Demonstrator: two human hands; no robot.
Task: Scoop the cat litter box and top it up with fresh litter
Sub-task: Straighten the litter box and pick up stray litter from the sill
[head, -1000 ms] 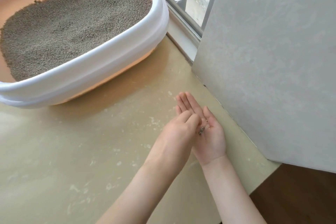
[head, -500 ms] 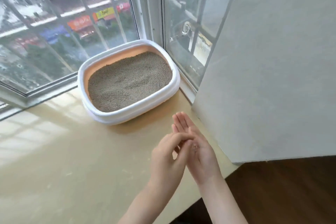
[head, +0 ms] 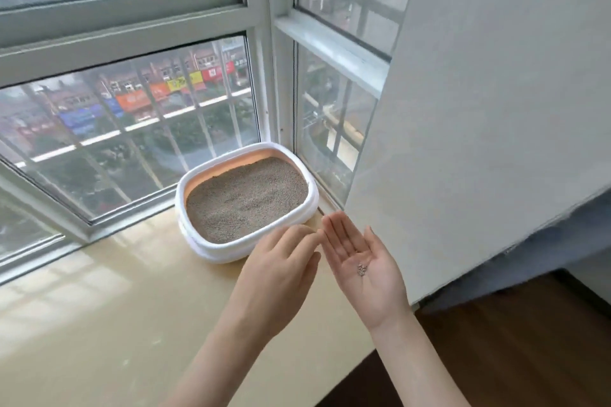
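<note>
The window (head: pixel 139 129) fills most of my view, two glazed walls meeting at a corner, with a grey wall panel (head: pixel 479 109) closing off the right side. Below them runs the broad beige sill (head: pixel 99 307); dark wood floor (head: pixel 512 340) shows past its right end.

In the corner of the sill sits the litter box (head: pixel 246 253), white-rimmed with a peach inner wall, its bed of grey litter (head: pixel 246 198) fairly level and well filled. I see no scoop or litter bag anywhere in view.

Nearer me, my left hand (head: pixel 274 277) hovers back-up just in front of the box, fingers (head: pixel 304 235) loose and released, holding nothing. My right hand (head: pixel 363 261) lies palm-up just beside it, fingers straight, cradling a small cluster of stray granules (head: pixel 362 269) in the hollow of the palm.

I judge this to be tidy-up at the tail of the job: spilled grains gathered off the sill. The next move should be to carry the right palm level over the box rim and tip it, brushing with the left so nothing scatters back.
</note>
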